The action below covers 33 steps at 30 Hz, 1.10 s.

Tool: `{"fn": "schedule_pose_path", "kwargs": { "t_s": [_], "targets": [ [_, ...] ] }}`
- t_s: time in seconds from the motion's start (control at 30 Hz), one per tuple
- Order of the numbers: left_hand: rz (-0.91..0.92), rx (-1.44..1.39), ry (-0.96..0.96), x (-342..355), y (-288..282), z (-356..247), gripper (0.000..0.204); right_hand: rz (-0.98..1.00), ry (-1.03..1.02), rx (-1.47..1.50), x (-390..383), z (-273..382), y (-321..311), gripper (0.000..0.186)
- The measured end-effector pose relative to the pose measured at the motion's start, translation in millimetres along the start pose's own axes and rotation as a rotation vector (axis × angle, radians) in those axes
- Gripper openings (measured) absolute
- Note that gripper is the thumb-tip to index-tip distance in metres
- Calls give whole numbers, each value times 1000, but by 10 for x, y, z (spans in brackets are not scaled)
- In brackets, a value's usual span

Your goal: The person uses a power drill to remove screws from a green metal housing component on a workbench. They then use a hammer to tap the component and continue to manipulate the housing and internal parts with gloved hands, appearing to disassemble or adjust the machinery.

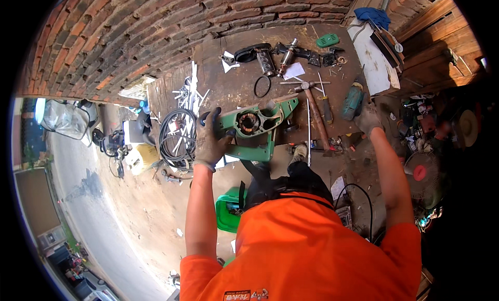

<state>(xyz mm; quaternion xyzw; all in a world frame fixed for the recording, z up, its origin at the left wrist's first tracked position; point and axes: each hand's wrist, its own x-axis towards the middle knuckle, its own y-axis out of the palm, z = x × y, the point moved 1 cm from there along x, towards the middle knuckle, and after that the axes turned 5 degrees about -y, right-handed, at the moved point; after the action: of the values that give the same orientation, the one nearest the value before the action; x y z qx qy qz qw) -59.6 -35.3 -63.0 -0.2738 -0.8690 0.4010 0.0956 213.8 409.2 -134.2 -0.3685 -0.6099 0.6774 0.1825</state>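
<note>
My gloved left hand (209, 142) grips the left end of a green power tool housing (258, 153), holding it over the front of the wooden workbench (228, 85). A copper-wound stator (248, 124) shows in the round opening of the housing. At the bench's right edge, my gloved right hand (369, 119) is closed round the rear of a teal drill (353, 100), its thin bit pointing away from me. The fingers on the drill are partly hidden. Between the two hands lie a hammer (315, 115), a screwdriver (327, 110) and a long metal rod (309, 132).
Toward the back lie an armature (287, 57), a black ring (262, 86) and a green vented cover (327, 39). Coiled black cable (175, 137) and white strips rest at left. A brick wall (208, 12) stands behind. Below are a green bucket (227, 216) and a fan (420, 171).
</note>
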Motion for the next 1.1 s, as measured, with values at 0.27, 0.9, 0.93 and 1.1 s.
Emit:
{"fn": "schedule_pose_path", "kwargs": {
  "t_s": [0.27,0.9,0.93,1.1],
  "targets": [
    [-40,0,1,-61,-60,-91,69,12,-143,1170,-885,149,-952,46],
    [-5,-76,62,-69,-86,48,67,412,-211,1211,-1690,1537,-1680,52],
    [9,-61,64,-64,-85,65,70,430,-187,1167,-1687,1542,-1678,52],
    [36,-482,-250,2,-25,160,92,334,-257,1313,-1647,1588,-1693,53]
  ]
}}
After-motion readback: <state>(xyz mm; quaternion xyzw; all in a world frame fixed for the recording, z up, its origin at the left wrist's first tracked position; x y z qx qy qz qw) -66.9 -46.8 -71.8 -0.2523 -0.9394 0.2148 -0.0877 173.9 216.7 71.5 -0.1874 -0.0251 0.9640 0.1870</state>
